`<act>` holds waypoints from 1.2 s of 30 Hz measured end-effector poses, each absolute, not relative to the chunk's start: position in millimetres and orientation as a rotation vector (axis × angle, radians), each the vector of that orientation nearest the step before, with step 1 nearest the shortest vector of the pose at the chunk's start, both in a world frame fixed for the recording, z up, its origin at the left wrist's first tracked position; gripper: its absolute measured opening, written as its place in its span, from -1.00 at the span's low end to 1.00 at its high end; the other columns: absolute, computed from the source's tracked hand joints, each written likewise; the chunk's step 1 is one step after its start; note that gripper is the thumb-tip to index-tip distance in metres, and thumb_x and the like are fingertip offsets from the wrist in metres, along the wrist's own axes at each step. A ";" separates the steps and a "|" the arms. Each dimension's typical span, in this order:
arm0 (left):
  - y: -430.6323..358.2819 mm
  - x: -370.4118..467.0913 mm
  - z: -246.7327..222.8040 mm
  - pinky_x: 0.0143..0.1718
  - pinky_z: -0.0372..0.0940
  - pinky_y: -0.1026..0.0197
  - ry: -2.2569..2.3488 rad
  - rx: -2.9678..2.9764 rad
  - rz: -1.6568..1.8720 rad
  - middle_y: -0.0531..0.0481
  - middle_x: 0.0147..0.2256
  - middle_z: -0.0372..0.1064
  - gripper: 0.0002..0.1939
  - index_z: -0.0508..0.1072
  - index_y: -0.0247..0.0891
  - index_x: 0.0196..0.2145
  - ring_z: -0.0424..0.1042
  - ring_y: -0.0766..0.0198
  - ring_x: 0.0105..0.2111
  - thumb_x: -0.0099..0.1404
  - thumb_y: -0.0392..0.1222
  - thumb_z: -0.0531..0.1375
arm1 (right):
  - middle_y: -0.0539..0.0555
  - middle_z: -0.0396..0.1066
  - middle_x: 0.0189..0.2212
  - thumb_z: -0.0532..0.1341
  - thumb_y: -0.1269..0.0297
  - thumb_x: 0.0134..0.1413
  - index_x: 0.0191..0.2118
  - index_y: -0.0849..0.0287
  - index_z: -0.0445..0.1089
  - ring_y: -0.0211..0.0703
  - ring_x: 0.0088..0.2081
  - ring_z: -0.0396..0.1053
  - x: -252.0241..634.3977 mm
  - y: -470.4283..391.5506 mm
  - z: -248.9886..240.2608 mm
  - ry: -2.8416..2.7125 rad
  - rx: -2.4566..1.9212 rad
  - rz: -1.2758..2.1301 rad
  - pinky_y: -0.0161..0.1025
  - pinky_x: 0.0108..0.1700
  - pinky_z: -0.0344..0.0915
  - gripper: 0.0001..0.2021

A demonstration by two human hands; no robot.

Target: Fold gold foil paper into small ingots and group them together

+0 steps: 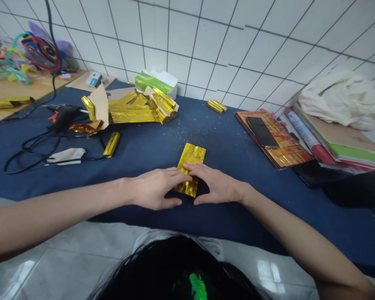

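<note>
A flat rectangular piece of shiny gold foil (193,153) lies on the blue tablecloth in front of me, with a seam along its length. My left hand (158,187) rests over its left side, fingers stretched out across the foil. From the right, my right hand (217,183) lies on it too, fingers spread and the thumb apart on the cloth. The fingertips of both hands meet near the middle of the piece and cover part of it. Neither hand grips it.
At the back left lie crumpled gold foil sheets (131,113), a green-and-white box (156,81) and a black glue gun (64,116) with its cord. Small gold rolls (111,144) lie about. To the right are a phone (262,131), notebooks (356,141) and a white cloth (343,100).
</note>
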State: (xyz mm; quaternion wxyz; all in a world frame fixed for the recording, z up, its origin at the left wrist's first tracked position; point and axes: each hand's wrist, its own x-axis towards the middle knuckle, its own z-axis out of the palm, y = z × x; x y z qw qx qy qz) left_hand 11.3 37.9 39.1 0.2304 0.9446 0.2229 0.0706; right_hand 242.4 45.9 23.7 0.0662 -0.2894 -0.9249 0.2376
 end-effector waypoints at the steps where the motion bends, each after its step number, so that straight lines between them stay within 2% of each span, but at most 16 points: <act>1: 40.4 9.9 41.7 -0.13 0.27 0.17 0.641 2.585 0.194 -0.16 -0.10 0.29 -0.50 0.16 -0.34 0.06 0.32 0.17 -0.14 0.17 -0.16 0.12 | 0.31 0.01 0.20 0.24 -0.07 -0.14 0.12 0.28 0.12 0.03 0.23 -0.06 242.0 44.8 24.4 -2.807 -0.883 0.719 0.04 0.21 -0.05 -0.25; 3: 45.5 6.5 44.9 -0.12 0.27 0.18 0.674 2.598 0.176 -0.14 -0.12 0.30 -0.53 0.18 -0.33 0.04 0.32 0.20 -0.14 0.15 -0.28 0.09 | 0.32 0.00 0.21 0.23 -0.10 -0.14 0.12 0.30 0.11 0.04 0.24 -0.08 241.2 43.6 24.4 -2.822 -0.889 0.720 0.04 0.22 -0.07 -0.24; 7: 55.2 1.9 40.9 -0.01 0.19 0.14 0.556 2.767 0.076 -0.13 -0.10 0.31 -0.50 0.25 -0.33 -0.01 0.27 0.17 -0.06 0.05 -0.47 0.01 | 0.33 0.01 0.20 0.22 -0.05 -0.09 0.03 0.30 0.20 -0.02 0.24 -0.07 241.8 44.1 21.5 -2.809 -0.826 0.697 0.01 0.22 -0.08 -0.37; 11: 59.7 4.3 32.3 0.03 0.14 0.07 0.454 2.883 0.076 -0.15 -0.08 0.31 -0.54 0.28 -0.31 -0.01 0.23 0.12 -0.01 0.09 -0.43 0.00 | 0.33 0.04 0.19 0.21 0.04 -0.03 0.03 0.27 0.19 -0.07 0.24 -0.07 244.3 44.8 18.1 -2.764 -0.773 0.693 0.03 0.21 -0.06 -0.45; 17: 55.4 5.8 34.7 0.02 0.15 0.10 0.520 2.872 0.049 -0.16 -0.11 0.29 -0.50 0.27 -0.35 0.01 0.24 0.11 -0.06 0.05 -0.35 0.06 | 0.30 0.07 0.18 0.12 0.40 0.04 -0.01 0.27 0.24 -0.13 0.23 -0.06 247.1 43.2 11.1 -2.668 -0.750 0.684 -0.01 0.22 -0.05 -0.66; 21: 53.6 3.8 36.4 -0.01 0.18 0.08 0.570 2.854 0.052 -0.17 -0.10 0.27 -0.54 0.28 -0.33 0.00 0.24 0.09 -0.07 0.12 -0.18 0.11 | 0.29 0.08 0.16 0.04 0.47 0.11 -0.11 0.26 0.34 -0.12 0.19 0.05 244.5 41.2 2.2 -2.578 -0.785 0.640 -0.06 0.19 0.05 -0.75; 24: 53.0 4.2 32.6 -0.06 0.20 0.06 0.596 2.848 0.095 -0.18 -0.12 0.27 -0.56 0.31 -0.32 -0.03 0.26 0.09 -0.09 0.15 -0.09 0.13 | 0.25 0.07 0.17 0.02 0.50 0.11 -0.16 0.22 0.38 -0.09 0.19 0.05 242.6 40.6 -3.6 -2.548 -0.789 0.537 -0.05 0.15 0.13 -0.75; 27: 49.6 6.6 25.3 -0.10 0.22 0.06 0.639 2.882 0.172 -0.18 -0.17 0.29 -0.65 0.35 -0.32 -0.08 0.27 0.10 -0.14 0.21 -0.12 0.08 | 0.22 0.14 0.10 0.05 0.53 0.06 -0.21 0.19 0.40 -0.03 0.16 0.07 241.4 40.9 -3.9 -2.572 -0.724 0.317 0.05 0.12 0.14 -0.75; 29: 45.5 8.9 20.2 -0.13 0.23 0.08 0.697 2.934 0.205 -0.16 -0.21 0.30 -0.71 0.38 -0.31 -0.12 0.28 0.14 -0.19 0.25 -0.17 0.04 | 0.21 0.26 -0.02 0.07 0.51 0.04 -0.24 0.17 0.42 -0.02 0.07 0.17 240.4 41.0 -0.9 -2.597 -0.703 0.162 0.09 0.07 0.17 -0.77; 33: 38.0 13.0 13.1 -0.24 0.25 0.15 0.780 3.024 0.239 -0.12 -0.30 0.30 -0.72 0.40 -0.31 -0.17 0.28 0.20 -0.29 0.29 -0.26 -0.05 | 0.18 0.38 -0.26 0.04 0.50 0.07 -0.23 0.22 0.42 -0.09 -0.15 0.30 238.6 40.1 3.7 -2.635 -0.695 0.061 -0.02 -0.09 0.31 -0.76; 36: 36.5 14.5 10.8 -0.27 0.24 0.17 0.780 3.051 0.262 -0.11 -0.31 0.30 -0.72 0.40 -0.31 -0.18 0.27 0.21 -0.30 0.30 -0.27 -0.07 | 0.18 0.42 -0.27 0.01 0.54 0.08 -0.25 0.26 0.42 -0.13 -0.16 0.34 239.9 39.5 1.8 -2.602 -0.641 0.105 -0.09 -0.08 0.33 -0.75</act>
